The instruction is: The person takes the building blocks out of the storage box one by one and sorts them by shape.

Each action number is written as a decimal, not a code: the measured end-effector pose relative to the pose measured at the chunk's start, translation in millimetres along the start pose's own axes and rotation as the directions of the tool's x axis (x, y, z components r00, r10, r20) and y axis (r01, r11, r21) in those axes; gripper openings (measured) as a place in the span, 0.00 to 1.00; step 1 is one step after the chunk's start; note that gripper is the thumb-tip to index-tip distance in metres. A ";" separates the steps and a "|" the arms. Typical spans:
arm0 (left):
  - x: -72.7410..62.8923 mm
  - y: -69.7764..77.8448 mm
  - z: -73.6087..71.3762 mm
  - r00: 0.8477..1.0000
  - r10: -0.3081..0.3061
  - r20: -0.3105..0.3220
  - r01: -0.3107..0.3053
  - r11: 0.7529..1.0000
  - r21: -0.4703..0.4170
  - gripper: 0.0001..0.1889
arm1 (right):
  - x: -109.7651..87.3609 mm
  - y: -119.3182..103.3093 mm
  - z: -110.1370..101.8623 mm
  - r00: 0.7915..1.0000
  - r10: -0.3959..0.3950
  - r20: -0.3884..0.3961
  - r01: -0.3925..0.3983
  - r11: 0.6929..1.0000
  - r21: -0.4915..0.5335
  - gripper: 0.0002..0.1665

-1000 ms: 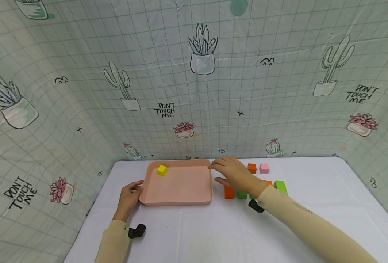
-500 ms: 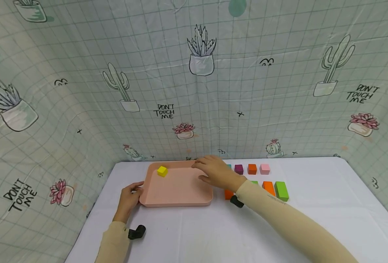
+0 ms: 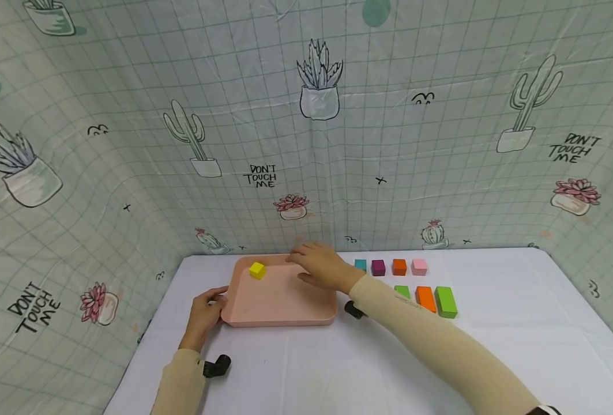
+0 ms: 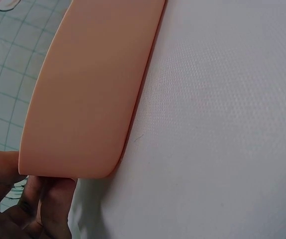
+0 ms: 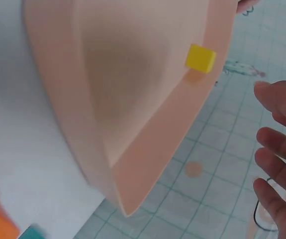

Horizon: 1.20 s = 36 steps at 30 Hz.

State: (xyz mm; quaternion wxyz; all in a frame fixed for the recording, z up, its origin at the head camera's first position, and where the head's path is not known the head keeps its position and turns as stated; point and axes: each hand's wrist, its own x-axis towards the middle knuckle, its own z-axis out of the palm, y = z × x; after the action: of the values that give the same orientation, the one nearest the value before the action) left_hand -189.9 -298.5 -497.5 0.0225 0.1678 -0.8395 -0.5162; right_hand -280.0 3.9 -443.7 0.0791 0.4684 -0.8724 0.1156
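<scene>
A pink tray (image 3: pixel 280 323) lies on the white table with a yellow cube (image 3: pixel 257 270) in its far left corner. At the tray's left side my left hand (image 3: pixel 204 314) holds the rim; in the left wrist view its fingers (image 4: pixel 55 201) bear on the outer wall while another digit reaches over the edge. My right hand (image 3: pixel 324 268) hovers over the tray's far right part, fingers loosely bent and spread. Nothing sits between those fingers (image 5: pixel 277 164) in the right wrist view, and the yellow cube is apart from them.
Right of the tray stand a teal cube (image 3: pixel 360 264), a purple cube (image 3: pixel 378 267), a red-orange cube (image 3: pixel 399 267) and a pink cube (image 3: pixel 419 267). Nearer are an orange block (image 3: pixel 425 298) and a green block (image 3: pixel 446 302). My right forearm hides other blocks. A patterned cloth (image 3: pixel 379 144) hangs behind.
My right hand has moved left from beside the tray to above its right part, uncovering the teal and purple cubes. The left hand, tray and yellow cube stay put.
</scene>
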 end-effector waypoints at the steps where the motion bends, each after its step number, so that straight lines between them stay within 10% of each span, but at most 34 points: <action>1: 0.0 0.0 -0.4 1.000 -0.002 -0.002 0.002 1.000 0.000 0.19 | 3.6 -1.0 1.7 1.000 0.000 0.006 0.000 1.000 0.004 0.25; 36: 3.7 -2.0 0.4 1.000 -0.015 -0.012 0.015 0.999 -0.033 0.18 | 63.8 -11.8 39.7 0.963 0.055 0.264 -0.062 0.998 0.017 0.34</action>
State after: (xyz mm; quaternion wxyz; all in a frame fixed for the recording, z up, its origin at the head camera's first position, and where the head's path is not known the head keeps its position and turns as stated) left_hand -192.9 -300.2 -499.9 0.0264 0.1769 -0.8295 -0.5291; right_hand -306.3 -64.4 -464.6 -0.0467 0.4545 -0.8871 0.0655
